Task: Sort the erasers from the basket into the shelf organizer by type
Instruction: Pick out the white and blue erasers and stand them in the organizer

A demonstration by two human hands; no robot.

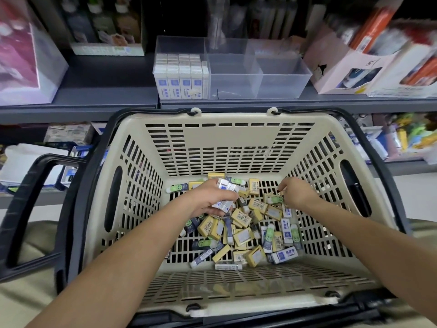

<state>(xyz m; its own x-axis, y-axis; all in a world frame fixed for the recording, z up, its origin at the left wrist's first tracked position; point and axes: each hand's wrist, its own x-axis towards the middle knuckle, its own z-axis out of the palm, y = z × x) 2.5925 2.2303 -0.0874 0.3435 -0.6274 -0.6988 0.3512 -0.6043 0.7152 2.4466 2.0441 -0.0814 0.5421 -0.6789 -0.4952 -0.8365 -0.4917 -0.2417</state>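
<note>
Beige basket (236,304), left hand (209,198) gripping white-blue erasers (226,185), right hand (296,194) grasp unclear

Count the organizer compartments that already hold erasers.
1: the leftmost compartment of the shelf organizer, packed with white erasers. The rest look empty through the clear walls.

One wide-angle camera, worn on the head, looks forward and steeply down from close above the basket (236,118), which fills the lower two thirds of the frame, with the shelf (99,91) and its organizer (283,76) near, straight ahead, across the top.
</note>
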